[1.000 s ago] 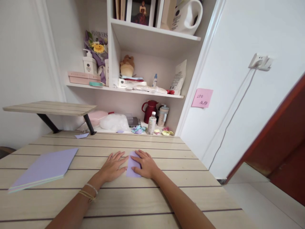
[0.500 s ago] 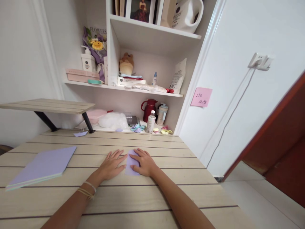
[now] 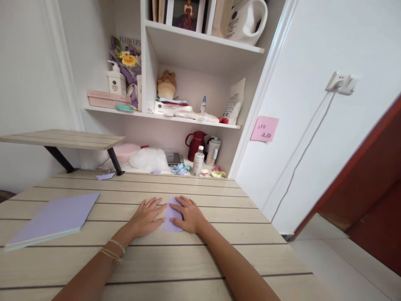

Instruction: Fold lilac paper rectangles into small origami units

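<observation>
A small piece of purple paper (image 3: 171, 223) lies on the wooden-plank table (image 3: 175, 263), its right part covered by my right hand (image 3: 188, 215). That hand rests flat with the fingers spread over the paper. My left hand (image 3: 146, 218) lies flat on the table just left of it, fingers apart, their tips close to or at the paper's left edge. Whether the left fingertips touch the paper I cannot tell. To the left is a stack of larger coloured sheets (image 3: 59, 215), purple on top.
A small riser shelf (image 3: 62, 139) on black legs stands at the back left, a purple paper scrap (image 3: 105, 176) by its leg. Behind the table are a clear bottle (image 3: 198, 162), a red jug (image 3: 196, 145), a light cup (image 3: 213, 151), folded coloured papers (image 3: 181, 169) and a plastic bag (image 3: 149, 159).
Both hands stay in nearly the same place, flat and spread. The view has shifted very slightly; nothing has been picked up or let go.
</observation>
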`<state>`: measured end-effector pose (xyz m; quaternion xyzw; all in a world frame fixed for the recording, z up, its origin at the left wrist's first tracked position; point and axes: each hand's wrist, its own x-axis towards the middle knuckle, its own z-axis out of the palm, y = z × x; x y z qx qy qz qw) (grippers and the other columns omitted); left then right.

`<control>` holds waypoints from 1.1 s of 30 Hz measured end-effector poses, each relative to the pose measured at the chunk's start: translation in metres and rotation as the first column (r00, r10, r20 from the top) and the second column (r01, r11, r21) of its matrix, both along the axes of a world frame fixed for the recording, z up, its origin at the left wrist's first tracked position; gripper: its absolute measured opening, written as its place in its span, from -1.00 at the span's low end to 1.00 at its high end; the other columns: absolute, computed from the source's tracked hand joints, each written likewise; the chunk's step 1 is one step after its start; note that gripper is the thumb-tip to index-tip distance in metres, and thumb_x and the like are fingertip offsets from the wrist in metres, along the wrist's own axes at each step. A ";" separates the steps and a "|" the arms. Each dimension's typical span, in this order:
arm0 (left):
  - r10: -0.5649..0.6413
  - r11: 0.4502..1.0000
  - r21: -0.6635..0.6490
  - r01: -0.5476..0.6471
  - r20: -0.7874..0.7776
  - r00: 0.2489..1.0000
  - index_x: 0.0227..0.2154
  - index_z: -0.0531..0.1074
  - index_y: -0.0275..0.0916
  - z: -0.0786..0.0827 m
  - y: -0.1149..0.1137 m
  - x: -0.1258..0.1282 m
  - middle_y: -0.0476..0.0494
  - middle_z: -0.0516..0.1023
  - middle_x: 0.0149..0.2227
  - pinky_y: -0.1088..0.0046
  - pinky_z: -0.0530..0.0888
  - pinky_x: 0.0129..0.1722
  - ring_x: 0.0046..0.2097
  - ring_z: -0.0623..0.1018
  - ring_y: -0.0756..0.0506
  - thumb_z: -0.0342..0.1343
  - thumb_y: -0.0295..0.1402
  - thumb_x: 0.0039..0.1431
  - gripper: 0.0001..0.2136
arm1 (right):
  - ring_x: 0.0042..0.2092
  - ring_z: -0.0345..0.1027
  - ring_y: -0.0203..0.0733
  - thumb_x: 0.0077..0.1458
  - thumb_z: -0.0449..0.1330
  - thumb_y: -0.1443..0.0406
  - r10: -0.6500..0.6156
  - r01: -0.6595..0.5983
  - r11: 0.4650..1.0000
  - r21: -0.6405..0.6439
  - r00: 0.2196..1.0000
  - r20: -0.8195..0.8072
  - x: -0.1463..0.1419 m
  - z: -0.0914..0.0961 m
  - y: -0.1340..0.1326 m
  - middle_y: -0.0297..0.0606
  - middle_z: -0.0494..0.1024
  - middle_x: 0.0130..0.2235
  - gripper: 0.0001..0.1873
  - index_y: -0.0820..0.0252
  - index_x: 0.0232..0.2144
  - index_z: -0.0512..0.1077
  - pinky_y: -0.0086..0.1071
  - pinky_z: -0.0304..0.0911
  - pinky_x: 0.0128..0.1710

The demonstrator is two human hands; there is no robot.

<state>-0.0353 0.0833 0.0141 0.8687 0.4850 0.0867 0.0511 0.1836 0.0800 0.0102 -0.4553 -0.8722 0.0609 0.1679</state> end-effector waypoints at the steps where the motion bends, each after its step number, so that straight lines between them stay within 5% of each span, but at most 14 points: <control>1: 0.001 1.000 -0.001 -0.001 0.003 1.000 0.14 0.03 0.02 0.000 0.000 0.000 -0.09 0.04 0.22 0.08 -0.14 0.14 0.23 -0.04 -0.18 -0.18 -0.08 0.12 -0.50 | 0.20 -0.16 0.01 -0.03 0.05 -0.04 0.000 0.000 1.000 0.000 1.000 0.000 0.000 0.000 0.000 -0.25 0.03 0.21 -0.37 -0.07 0.10 0.12 -0.01 -0.20 0.10; 20: 0.001 1.000 0.003 -0.001 0.018 1.000 0.12 0.06 0.09 0.003 0.000 0.004 -0.06 0.06 0.22 0.05 -0.09 0.12 0.22 0.00 -0.18 -0.23 -0.14 0.16 -0.57 | 0.19 -0.11 0.01 -0.04 0.05 -0.04 -0.005 0.005 1.000 -0.020 1.000 -0.011 -0.001 0.001 -0.001 -0.24 0.07 0.20 -0.37 -0.07 0.09 0.13 -0.01 -0.19 0.10; 26: -0.096 0.995 0.017 0.095 0.060 0.994 0.12 0.10 -0.05 0.009 0.000 0.012 -0.07 0.04 0.22 0.20 -0.06 0.14 0.23 -0.03 -0.13 -0.26 0.01 0.12 -0.47 | 0.19 -0.11 0.02 -0.04 0.08 0.00 -0.013 0.013 1.000 -0.017 1.000 -0.003 -0.002 0.000 0.000 -0.24 0.08 0.19 -0.38 -0.07 0.09 0.14 -0.02 -0.21 0.10; 33: -0.073 0.997 -0.016 0.074 0.051 0.996 0.12 0.10 -0.13 0.011 0.002 0.012 -0.15 0.14 0.19 0.21 -0.04 0.14 0.21 0.06 -0.16 -0.20 0.09 0.03 -0.37 | 0.19 -0.12 -0.01 -0.05 0.09 0.01 -0.009 0.008 1.000 -0.028 1.000 -0.010 -0.002 -0.001 0.001 -0.24 0.09 0.19 -0.37 -0.06 0.09 0.13 -0.02 -0.23 0.11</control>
